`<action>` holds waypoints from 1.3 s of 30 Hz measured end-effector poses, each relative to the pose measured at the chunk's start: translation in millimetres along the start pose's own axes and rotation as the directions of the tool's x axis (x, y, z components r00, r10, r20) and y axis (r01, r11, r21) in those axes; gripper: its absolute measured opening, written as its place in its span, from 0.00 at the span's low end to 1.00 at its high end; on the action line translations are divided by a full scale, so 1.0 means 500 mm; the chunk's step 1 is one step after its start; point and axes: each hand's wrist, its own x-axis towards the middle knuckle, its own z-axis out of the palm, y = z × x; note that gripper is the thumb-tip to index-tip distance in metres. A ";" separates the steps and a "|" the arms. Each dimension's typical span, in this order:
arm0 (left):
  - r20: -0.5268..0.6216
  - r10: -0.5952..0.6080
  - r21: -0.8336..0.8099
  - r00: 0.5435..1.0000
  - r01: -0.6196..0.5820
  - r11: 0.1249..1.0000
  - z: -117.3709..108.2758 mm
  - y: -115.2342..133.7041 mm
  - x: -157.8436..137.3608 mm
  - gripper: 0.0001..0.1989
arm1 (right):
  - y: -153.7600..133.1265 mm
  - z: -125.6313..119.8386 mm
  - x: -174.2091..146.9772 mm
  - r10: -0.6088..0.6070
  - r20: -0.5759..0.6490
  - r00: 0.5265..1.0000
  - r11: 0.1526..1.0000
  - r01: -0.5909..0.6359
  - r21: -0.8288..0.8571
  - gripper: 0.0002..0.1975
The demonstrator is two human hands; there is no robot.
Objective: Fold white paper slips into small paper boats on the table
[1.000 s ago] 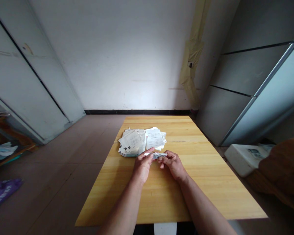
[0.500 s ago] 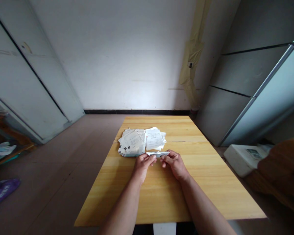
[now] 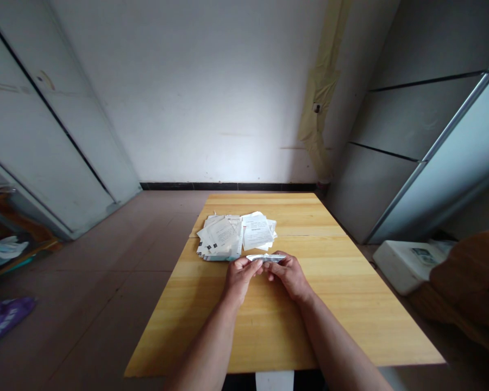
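Both hands grip one folded piece of paper (image 3: 266, 257), a narrow whitish-grey strip held just above the table. My left hand (image 3: 240, 276) is closed on its left end, thumb on the near side. At the other end my right hand (image 3: 288, 274) pinches it, and the two thumbs nearly meet in the middle. Beyond the left hand lies a spread pile of printed paper sheets (image 3: 220, 236). Right of it, a smaller stack of printed sheets (image 3: 257, 231) sits just past the folded paper.
The wooden table (image 3: 334, 304) stands before a white wall. Grey cabinets (image 3: 391, 119) rise at the right, with a white box (image 3: 403, 266) low beside them. A purple bag (image 3: 6, 320) lies on the floor at left, near a wooden shelf (image 3: 20, 228).
The thumbs have come closer together along the folded paper, and the paper has shifted slightly right. Both paper piles stay where they were.
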 end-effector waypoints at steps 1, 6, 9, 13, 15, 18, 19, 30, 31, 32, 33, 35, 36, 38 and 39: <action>0.010 0.005 -0.005 1.000 -0.005 1.000 0.000 -0.002 0.000 0.17 | -0.001 0.000 0.000 0.004 0.008 1.000 1.000 -0.004 0.000 0.11; 0.039 0.054 -0.059 0.998 -0.052 0.997 0.002 -0.007 -0.002 0.16 | 0.001 -0.001 -0.001 -0.010 0.038 0.999 0.999 0.008 0.051 0.11; 0.059 0.056 -0.036 0.997 -0.054 0.998 0.000 -0.006 -0.003 0.17 | 0.006 -0.003 -0.002 0.004 0.035 0.999 0.997 -0.007 0.082 0.10; 0.026 0.070 0.054 0.997 -0.071 0.996 -0.003 -0.004 -0.003 0.18 | 0.009 -0.005 -0.002 0.032 0.030 0.999 0.994 -0.035 0.107 0.11; 0.012 0.078 0.067 0.997 -0.078 0.995 -0.003 -0.004 -0.002 0.17 | 0.009 -0.006 -0.001 0.028 0.025 0.999 0.994 -0.031 0.107 0.11; -0.008 0.083 0.077 0.996 -0.083 0.994 -0.003 -0.002 -0.002 0.17 | 0.007 -0.006 0.001 0.006 0.020 1.000 0.996 -0.008 0.089 0.11; -0.011 0.084 0.077 0.996 -0.083 0.994 -0.003 -0.002 -0.002 0.17 | 0.006 -0.005 0.001 -0.003 0.015 1.000 0.997 0.002 0.082 0.12; 0.045 0.032 -0.118 0.998 -0.027 0.993 0.003 -0.005 -0.001 0.17 | 0.006 -0.004 0.002 0.031 -0.068 0.997 0.994 -0.024 0.107 0.13; 0.064 0.022 -0.121 0.998 -0.014 0.993 0.003 -0.003 -0.002 0.17 | 0.005 -0.005 0.002 0.036 -0.071 0.997 0.995 -0.029 0.098 0.14; 0.086 0.017 -0.116 0.996 -0.007 0.993 0.002 -0.002 -0.002 0.17 | 0.004 -0.006 0.001 0.039 -0.073 0.997 0.996 -0.033 0.088 0.14; 0.110 0.021 -0.104 0.994 -0.009 0.995 0.001 -0.001 -0.003 0.16 | 0.002 -0.007 0.000 0.043 -0.072 0.996 0.996 -0.037 0.080 0.14; 0.152 0.039 -0.068 0.988 -0.029 0.997 0.001 -0.001 -0.004 0.15 | 0.000 -0.008 -0.002 0.051 -0.058 0.997 0.997 -0.047 0.069 0.14; 0.161 0.047 -0.050 0.986 -0.039 0.998 0.001 -0.001 -0.004 0.15 | -0.001 -0.008 -0.002 0.054 -0.046 0.997 0.997 -0.051 0.064 0.14; 0.143 0.048 -0.023 0.989 -0.045 0.999 0.000 -0.003 -0.004 0.14 | -0.002 -0.008 -0.003 0.058 -0.030 0.998 0.997 -0.056 0.047 0.15; 0.120 0.041 -0.022 0.992 -0.039 0.999 -0.001 -0.004 -0.003 0.14 | -0.001 -0.008 -0.003 0.057 -0.029 0.998 0.998 -0.056 0.038 0.15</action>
